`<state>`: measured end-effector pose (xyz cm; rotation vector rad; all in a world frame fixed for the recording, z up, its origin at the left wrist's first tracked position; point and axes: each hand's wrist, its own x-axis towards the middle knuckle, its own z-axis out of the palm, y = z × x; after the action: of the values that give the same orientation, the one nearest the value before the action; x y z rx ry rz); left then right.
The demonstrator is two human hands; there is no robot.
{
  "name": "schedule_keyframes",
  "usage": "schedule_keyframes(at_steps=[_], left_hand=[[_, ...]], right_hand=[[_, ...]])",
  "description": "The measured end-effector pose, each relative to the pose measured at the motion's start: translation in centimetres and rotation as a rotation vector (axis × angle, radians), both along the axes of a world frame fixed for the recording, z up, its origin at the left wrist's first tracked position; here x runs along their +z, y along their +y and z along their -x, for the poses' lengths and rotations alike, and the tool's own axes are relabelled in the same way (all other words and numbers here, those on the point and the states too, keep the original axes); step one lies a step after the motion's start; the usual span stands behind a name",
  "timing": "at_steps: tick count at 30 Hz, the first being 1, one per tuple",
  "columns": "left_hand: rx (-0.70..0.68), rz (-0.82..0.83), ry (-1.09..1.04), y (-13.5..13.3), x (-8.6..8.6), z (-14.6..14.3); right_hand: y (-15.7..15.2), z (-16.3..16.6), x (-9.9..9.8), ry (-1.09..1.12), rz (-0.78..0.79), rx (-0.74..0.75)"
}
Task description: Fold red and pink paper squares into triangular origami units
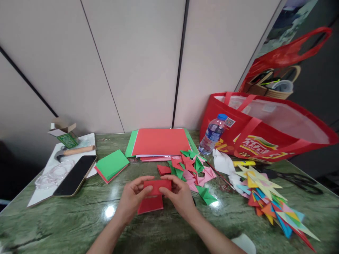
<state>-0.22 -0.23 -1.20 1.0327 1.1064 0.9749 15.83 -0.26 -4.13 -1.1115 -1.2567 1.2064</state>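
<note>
Between my two hands is a small folded piece of red paper, held up just above the table. My left hand pinches its left end, thumb in front and fingers behind. At the right end, my right hand grips it the same way. Under and in front of it lies another red paper piece on the table. Just beyond my right hand spreads a pile of folded red, green and pink paper pieces. Left of my hands sits a stack of green and red paper squares.
Large red and green sheets lie at the back. A water bottle stands by a red shopping bag. Folded colourful paper points and black scissors are at right; a phone, sickle and small box at left.
</note>
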Motion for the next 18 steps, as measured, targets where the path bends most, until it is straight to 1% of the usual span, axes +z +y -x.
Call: schedule_keyframes(at_steps=[5, 9, 14, 18], left_hand=[[0.014, -0.018, 0.070, 0.07, 0.01, -0.03], [0.012, -0.028, 0.078, 0.06, 0.14, -0.11], [0.011, -0.065, 0.127, 0.16, -0.17, 0.07], [0.009, -0.058, 0.110, 0.19, -0.14, 0.06]], right_hand=[[-0.01, -0.02, -0.08, 0.027, 0.038, 0.008], [0.00, -0.02, 0.09, 0.048, 0.057, 0.011], [0.01, -0.01, 0.08, 0.057, 0.063, 0.012], [0.04, 0.00, -0.07, 0.067, 0.064, 0.006]])
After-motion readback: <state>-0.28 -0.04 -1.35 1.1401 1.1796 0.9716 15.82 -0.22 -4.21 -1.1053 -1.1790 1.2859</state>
